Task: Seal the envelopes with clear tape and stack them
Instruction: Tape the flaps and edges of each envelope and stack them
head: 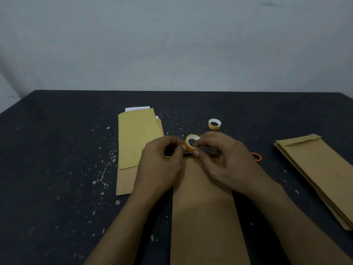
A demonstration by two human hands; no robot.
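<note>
Bench: we see a dark bench (57, 169) flecked with pale specks, running back to the wall.
Room: a plain grey wall (172, 44) in dim light.
Tape roll: the tape roll (192, 144) is held above the far end of the middle brown envelope (202, 207).
Right hand: our right hand (223, 159) grips the roll, fingers curled round it.
Left hand: our left hand (162, 163) pinches the roll's left edge.
Elsewhere: a second tape roll (214, 124) lies beyond; a stack of brown envelopes (321, 175) lies right, a yellow envelope (137, 142) left.
</note>
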